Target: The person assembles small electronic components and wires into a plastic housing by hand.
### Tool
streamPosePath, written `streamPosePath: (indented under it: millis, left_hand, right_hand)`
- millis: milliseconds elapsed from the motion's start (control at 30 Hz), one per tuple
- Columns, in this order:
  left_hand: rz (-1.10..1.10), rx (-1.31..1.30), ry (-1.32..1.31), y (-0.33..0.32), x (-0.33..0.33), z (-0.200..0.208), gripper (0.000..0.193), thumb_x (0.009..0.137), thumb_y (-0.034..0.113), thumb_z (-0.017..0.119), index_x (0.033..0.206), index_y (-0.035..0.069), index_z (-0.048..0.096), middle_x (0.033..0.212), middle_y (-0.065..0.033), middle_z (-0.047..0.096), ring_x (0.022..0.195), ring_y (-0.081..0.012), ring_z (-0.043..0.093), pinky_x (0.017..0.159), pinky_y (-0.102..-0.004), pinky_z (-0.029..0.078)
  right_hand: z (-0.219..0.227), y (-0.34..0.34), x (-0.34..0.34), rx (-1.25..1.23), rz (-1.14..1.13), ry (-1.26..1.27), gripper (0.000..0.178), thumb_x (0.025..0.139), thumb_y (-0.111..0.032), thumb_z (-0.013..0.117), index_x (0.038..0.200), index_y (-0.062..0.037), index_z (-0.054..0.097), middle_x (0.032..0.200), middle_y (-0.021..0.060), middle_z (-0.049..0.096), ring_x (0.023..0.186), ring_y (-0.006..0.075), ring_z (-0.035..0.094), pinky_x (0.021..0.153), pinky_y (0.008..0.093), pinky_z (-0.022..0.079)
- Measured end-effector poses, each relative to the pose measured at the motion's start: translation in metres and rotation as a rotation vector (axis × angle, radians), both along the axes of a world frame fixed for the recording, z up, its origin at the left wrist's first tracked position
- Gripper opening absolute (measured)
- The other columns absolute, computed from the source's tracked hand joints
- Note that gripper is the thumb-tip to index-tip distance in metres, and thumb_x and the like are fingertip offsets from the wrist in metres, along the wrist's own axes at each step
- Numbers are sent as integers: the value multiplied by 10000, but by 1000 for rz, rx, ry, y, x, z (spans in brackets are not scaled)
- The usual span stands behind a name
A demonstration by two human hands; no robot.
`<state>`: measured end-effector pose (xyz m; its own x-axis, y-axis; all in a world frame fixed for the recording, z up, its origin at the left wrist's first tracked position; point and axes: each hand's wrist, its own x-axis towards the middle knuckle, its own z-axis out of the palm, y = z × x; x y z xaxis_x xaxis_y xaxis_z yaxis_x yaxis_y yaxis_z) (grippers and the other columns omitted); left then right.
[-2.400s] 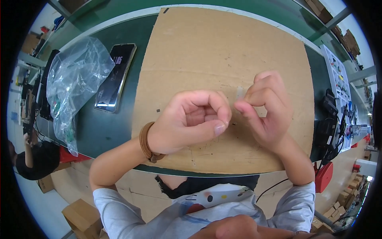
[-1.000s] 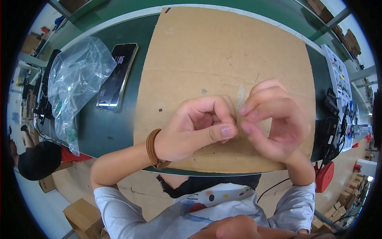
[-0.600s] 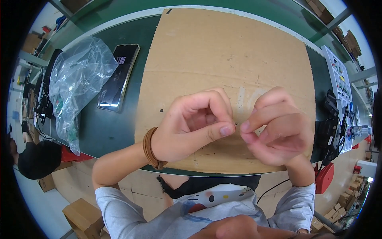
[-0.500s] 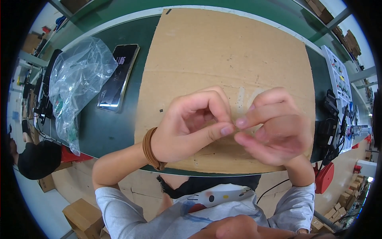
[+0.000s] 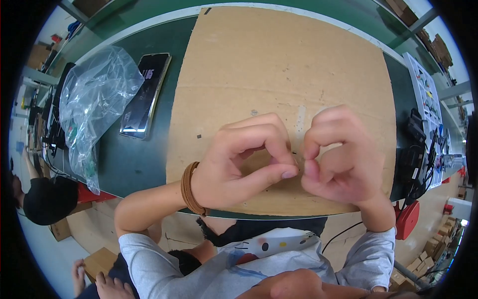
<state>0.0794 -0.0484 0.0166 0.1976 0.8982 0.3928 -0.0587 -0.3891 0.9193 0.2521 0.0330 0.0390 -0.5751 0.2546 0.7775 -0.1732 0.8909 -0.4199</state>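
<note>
My left hand point(image 5: 246, 159) is closed in a pinch, thumb against forefinger, over the front part of a brown cardboard sheet point(image 5: 269, 55). Something thin and tiny seems to show at its fingertips, too small to name. Just to the right, my right hand point(image 5: 346, 159) also pinches, forefinger curled down to the thumb with a round gap behind. Whatever lies between those fingertips is hidden. The two pinches nearly meet. A brown band point(image 5: 188, 187) circles my left wrist.
Left of the cardboard lie a phone point(image 5: 149, 94) and a crumpled clear plastic bag point(image 5: 94, 94). Black cables and adapters point(image 5: 413, 149) sit at the right, beside a white compartment tray point(image 5: 425, 94). Another person's hands point(image 5: 112, 286) are near a carton point(image 5: 99, 261) at lower left.
My right thumb has come up to meet the forefinger; earlier they were apart. My left hand has shifted only slightly. Another person's hands and leg have come into view at lower left.
</note>
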Motion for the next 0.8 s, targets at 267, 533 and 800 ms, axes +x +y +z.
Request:
streamPosePath:
  millis: [267,533,800]
  left_hand:
    - [-19,-58,-198,-2,-4,4,136,736,-44,716,800,12,610,825,-96,574,752,-173,564,674,-270,436]
    - [10,32,5,-2,-7,10,119,714,-50,717,748,7,619,785,-102,573,723,-179,565,661,-273,437]
    - [11,-3,-54,-3,-5,10,123,715,-41,718,745,14,613,777,-91,569,720,-171,562,657,-264,431]
  right_hand:
    - [5,8,11,-151,241,-98,272,610,67,723,767,-72,549,710,44,595,663,224,558,577,286,444]
    - [-3,-10,3,-519,147,-72,176,710,39,687,843,-22,591,733,61,630,669,165,587,560,261,444]
    - [-2,-7,4,-597,201,-10,142,706,46,657,829,0,601,775,68,648,691,159,603,559,242,433]
